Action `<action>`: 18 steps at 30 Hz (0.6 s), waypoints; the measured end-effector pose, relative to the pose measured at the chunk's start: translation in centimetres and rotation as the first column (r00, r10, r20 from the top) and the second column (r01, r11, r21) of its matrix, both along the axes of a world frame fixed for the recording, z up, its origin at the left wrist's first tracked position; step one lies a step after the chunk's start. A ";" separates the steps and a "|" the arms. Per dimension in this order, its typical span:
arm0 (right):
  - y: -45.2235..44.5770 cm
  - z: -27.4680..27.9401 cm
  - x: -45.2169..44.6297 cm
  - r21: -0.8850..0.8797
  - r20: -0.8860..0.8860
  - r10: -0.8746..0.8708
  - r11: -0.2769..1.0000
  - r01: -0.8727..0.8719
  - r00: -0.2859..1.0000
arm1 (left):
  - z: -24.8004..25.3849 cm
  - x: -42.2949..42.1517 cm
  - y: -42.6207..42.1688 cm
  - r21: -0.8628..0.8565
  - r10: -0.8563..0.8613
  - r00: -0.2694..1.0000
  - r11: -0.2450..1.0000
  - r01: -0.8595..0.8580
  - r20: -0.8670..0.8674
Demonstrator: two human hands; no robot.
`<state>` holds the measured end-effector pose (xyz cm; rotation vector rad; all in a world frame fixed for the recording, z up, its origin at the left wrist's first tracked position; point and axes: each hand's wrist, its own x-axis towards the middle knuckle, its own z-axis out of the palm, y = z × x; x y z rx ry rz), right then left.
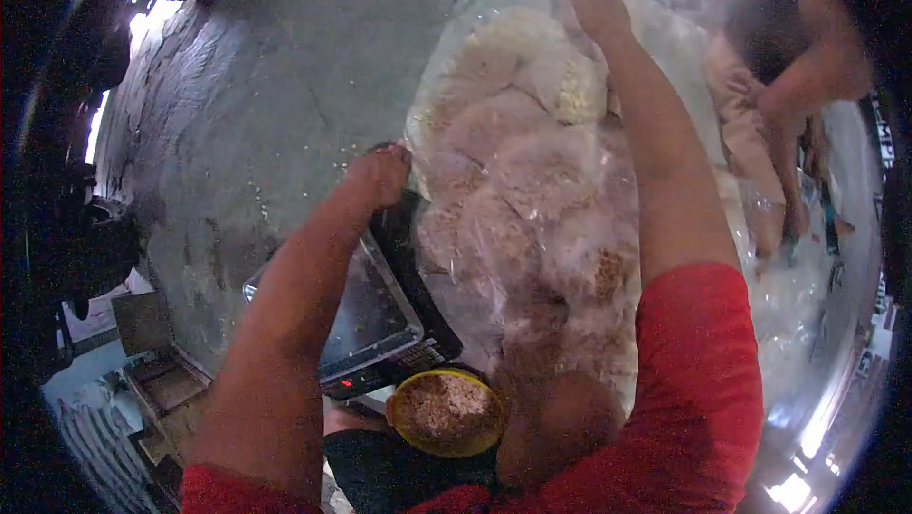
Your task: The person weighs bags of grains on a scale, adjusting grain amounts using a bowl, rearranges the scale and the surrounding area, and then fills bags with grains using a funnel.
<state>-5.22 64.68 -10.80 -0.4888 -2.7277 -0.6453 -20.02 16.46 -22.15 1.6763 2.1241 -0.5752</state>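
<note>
Well back from your left hand, toward your body and further left, sits a wooden box, out of the way of either arm. Ahead and left of those fingers runs the grey floor, with pale crumbs scattered close by. Just on your side of the same fingers lies the scale, its small red display turned toward you, likely so you can read it, though your forearm covers part of the plate. Your left fingers are curled in at the left edge of the pile; whether they pinch the clear plastic or only rest against it, you can't tell from here. Nearer you than either set of fingers, the yellow bowl holds pale, crumbly stuff and stands close by your knee, probably to be handy. Between your two hands and back toward you spreads the pile, lumpy, pale and brownish under the plastic. Your right hand reaches to its far end, fingers spread and gripping nothing, laid over the plastic perhaps to flatten or steady it. Right of those fingers, well apart, a co-worker bends low beside more plastic.
</note>
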 end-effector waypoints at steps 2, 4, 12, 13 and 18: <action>2.3 -1.8 -0.5 0.155 0.171 -0.152 0.980 0.126 0.974 | -0.2 -0.2 -1.0 0.086 0.021 0.999 0.996 -0.018 -0.027; 2.2 0.1 -0.6 0.008 0.290 -0.281 0.957 0.292 0.915 | 3.2 1.5 -0.2 0.050 0.053 0.998 0.997 -0.054 0.023; 9.4 1.6 5.5 -0.040 -0.093 -0.185 0.982 0.182 0.978 | 6.6 2.4 1.3 0.052 0.108 0.989 0.992 -0.114 0.100; 10.3 2.3 6.8 0.011 -0.239 -0.097 0.995 0.103 0.966 | 7.6 2.7 1.6 0.010 0.144 0.981 0.989 -0.147 0.130; -4.0 16.6 12.7 -0.130 -0.505 0.042 0.984 -0.123 0.862 | 6.9 0.2 1.0 0.030 0.248 0.943 0.965 -0.261 0.223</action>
